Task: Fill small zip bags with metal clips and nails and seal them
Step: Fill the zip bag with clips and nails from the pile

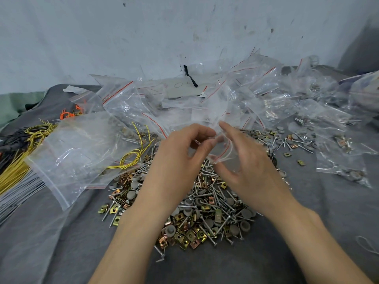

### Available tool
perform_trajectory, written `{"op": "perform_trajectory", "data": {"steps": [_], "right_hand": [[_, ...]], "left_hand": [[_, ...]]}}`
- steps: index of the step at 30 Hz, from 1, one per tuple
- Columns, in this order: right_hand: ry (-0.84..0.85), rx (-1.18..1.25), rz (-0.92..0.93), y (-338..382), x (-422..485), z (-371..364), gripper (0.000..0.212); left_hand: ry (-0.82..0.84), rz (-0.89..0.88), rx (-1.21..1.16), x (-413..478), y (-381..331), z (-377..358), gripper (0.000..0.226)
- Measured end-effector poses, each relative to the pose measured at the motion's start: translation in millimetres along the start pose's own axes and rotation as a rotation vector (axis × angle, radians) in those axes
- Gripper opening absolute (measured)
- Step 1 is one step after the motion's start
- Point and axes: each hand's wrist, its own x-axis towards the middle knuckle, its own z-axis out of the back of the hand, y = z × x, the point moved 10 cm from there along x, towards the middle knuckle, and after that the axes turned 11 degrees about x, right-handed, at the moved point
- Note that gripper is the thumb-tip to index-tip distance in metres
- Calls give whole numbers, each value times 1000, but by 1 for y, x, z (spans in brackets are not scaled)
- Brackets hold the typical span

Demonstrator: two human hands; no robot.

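A small clear zip bag (222, 148) with a red seal line hangs between my two hands above the heap. My left hand (180, 152) pinches its left edge with thumb and fingertips. My right hand (244, 160) holds the other side, fingers curled around the plastic. The bag looks empty, though blur hides its inside. Under my hands lies a heap of nails, brass-coloured metal clips and grey caps (205, 212) on a dark grey cloth (61, 242).
A large pile of empty zip bags (184, 99) fills the back. A stack of bigger bags (75, 152) lies at left over yellow wires (131, 156). Filled bags (346, 173) sit at right. A pale wall rises behind.
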Motion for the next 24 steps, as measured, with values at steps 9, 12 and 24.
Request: {"op": "perform_trajectory", "data": {"steps": [9,12,24], "right_hand": [[15,20,3,1,0,-3,72],[-22,113,-20,-3,1,2,69],[-302,1043,-316,-40,6,33,18]], "left_hand": [[37,-64,123,-2,-3,-3,23],[-37,-40,60,-2,3,6,22],[346,155,537,-21,63,-27,41]]}}
